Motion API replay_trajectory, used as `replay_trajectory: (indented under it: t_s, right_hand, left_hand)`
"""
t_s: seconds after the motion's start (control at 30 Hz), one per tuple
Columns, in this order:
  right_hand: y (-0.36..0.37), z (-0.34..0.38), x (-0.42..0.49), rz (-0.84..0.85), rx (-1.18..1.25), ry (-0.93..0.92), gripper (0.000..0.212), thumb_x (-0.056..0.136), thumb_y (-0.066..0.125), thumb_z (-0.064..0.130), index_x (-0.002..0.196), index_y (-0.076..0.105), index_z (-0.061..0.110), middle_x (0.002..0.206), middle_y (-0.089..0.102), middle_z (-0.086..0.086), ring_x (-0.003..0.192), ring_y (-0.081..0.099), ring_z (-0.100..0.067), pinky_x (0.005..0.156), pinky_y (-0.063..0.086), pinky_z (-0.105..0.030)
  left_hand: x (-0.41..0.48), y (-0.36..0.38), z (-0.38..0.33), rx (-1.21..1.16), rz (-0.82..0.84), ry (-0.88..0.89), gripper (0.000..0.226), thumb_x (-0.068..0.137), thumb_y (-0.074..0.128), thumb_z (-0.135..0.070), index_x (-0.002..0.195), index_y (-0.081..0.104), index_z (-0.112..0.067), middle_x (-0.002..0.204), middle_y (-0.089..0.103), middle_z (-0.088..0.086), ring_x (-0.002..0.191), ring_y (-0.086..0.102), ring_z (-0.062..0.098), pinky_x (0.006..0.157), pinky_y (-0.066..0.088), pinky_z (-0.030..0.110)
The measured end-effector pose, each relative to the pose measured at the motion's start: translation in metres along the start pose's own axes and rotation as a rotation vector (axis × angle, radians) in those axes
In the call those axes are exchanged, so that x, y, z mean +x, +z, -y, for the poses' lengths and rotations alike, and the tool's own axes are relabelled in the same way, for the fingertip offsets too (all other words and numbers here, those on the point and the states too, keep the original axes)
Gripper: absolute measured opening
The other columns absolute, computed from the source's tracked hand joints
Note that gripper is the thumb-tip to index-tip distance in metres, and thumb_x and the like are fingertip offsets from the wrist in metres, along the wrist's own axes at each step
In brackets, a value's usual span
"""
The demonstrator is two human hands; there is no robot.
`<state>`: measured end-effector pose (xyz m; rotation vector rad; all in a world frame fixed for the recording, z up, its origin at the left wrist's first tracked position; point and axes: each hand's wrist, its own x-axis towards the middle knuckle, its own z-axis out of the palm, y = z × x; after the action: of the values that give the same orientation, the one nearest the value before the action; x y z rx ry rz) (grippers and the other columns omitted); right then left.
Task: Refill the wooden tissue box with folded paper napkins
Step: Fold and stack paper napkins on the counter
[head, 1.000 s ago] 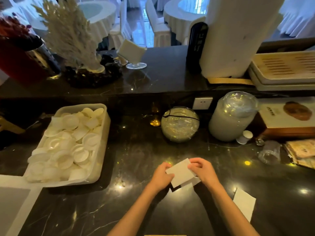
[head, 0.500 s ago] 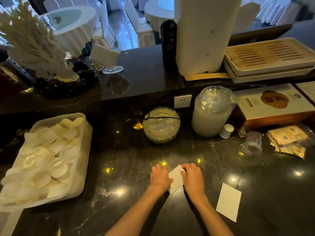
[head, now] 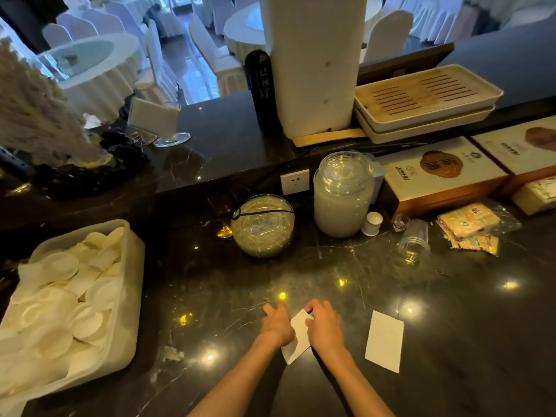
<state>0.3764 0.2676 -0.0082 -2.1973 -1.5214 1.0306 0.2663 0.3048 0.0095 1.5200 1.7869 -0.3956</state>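
1. Head view: left hand (head: pixel 278 325) and right hand (head: pixel 323 326) press flat, palms down, on a white napkin (head: pixel 298 335) on the dark surface (head: pixel 240 296), apparently creasing a fold.
2. Another folded napkin (head: pixel 384 341) lies just right; no wooden box shows, so loading must follow.

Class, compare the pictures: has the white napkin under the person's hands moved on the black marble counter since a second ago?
Yes. The white napkin went from lifted between both hands to pressed flat on the black marble counter, left of the flat folded napkin.
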Motion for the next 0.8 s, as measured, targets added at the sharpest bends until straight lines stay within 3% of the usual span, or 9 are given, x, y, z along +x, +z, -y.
replay_trajectory:
  t_s: [0.1,0.17,0.27,0.37,0.43,0.57,0.67,0.8]
  right_hand:
    - [-0.003,-0.013,-0.017,-0.053,0.141,-0.007,0.017,0.093,0.06,0.01,0.102,0.06,0.024,0.104,0.064,0.004,0.094,0.057,-0.016,0.066,0.041,-0.019]
    - [-0.008,-0.027,-0.029,-0.157,0.307,-0.033,0.021,0.09,0.063,0.01,0.096,0.061,0.029,0.094,0.061,0.011,0.092,0.057,-0.015,0.072,0.049,-0.023]
    - [-0.022,-0.056,-0.041,-0.31,0.505,0.08,0.036,0.088,0.068,0.016,0.121,0.058,0.027,0.111,0.063,0.004,0.105,0.057,-0.021,0.09,0.052,-0.043]
    - [-0.043,-0.084,-0.047,-0.263,0.806,0.317,0.069,0.087,0.073,0.02,0.145,0.035,0.021,0.124,0.058,-0.007,0.106,0.062,-0.027,0.088,0.056,-0.047]
    - [-0.056,-0.097,-0.05,-0.286,0.872,0.388,0.069,0.085,0.072,0.015,0.144,0.037,0.024,0.119,0.063,-0.01,0.098,0.066,-0.028,0.082,0.058,-0.05]
    - [-0.072,-0.117,-0.049,-0.424,0.726,0.384,0.05,0.088,0.068,0.008,0.134,0.052,0.021,0.113,0.069,-0.009,0.095,0.067,-0.024,0.068,0.055,-0.034]
    - [-0.071,-0.123,-0.049,-0.462,0.617,0.38,0.039,0.088,0.066,0.006,0.126,0.059,0.015,0.111,0.071,-0.011,0.09,0.068,-0.024,0.068,0.052,-0.03]
    - [-0.06,-0.124,-0.051,-0.477,0.343,0.392,0.039,0.088,0.067,0.009,0.126,0.06,0.01,0.12,0.064,-0.012,0.104,0.063,-0.029,0.085,0.054,-0.039]
  left_hand:
    - [-0.007,0.0,-0.005,-0.034,0.062,0.029,0.06,0.087,0.06,-0.007,0.14,0.033,-0.009,0.135,0.05,0.014,0.121,0.054,0.031,0.097,0.048,0.036]
    - [-0.012,-0.001,-0.014,-0.013,0.115,0.086,0.04,0.086,0.061,-0.01,0.124,0.052,-0.011,0.121,0.061,0.009,0.112,0.059,0.024,0.091,0.05,0.034]
    - [-0.026,0.003,-0.039,-0.134,0.148,0.218,0.013,0.084,0.063,-0.009,0.092,0.057,-0.017,0.092,0.058,0.002,0.088,0.056,0.016,0.079,0.052,0.035]
    - [-0.047,0.017,-0.07,-0.416,0.151,0.243,0.015,0.09,0.059,-0.007,0.097,0.049,-0.016,0.097,0.055,0.003,0.091,0.055,0.016,0.063,0.045,0.021]
    - [-0.056,0.032,-0.089,-0.551,0.185,0.221,0.014,0.093,0.056,-0.007,0.099,0.047,-0.016,0.1,0.055,0.002,0.097,0.056,0.017,0.061,0.047,0.019]
    - [-0.052,0.069,-0.113,-0.53,0.14,0.235,0.011,0.095,0.051,-0.01,0.105,0.051,-0.014,0.109,0.056,0.002,0.104,0.057,0.019,0.069,0.05,0.022]
    - [-0.051,0.087,-0.122,-0.405,0.03,0.239,0.021,0.095,0.045,-0.01,0.109,0.059,-0.014,0.12,0.051,0.005,0.115,0.05,0.025,0.097,0.049,0.035]
    - [-0.049,0.097,-0.127,-0.361,-0.013,0.224,0.024,0.094,0.044,-0.006,0.109,0.059,-0.018,0.127,0.042,0.004,0.122,0.041,0.026,0.104,0.038,0.032]
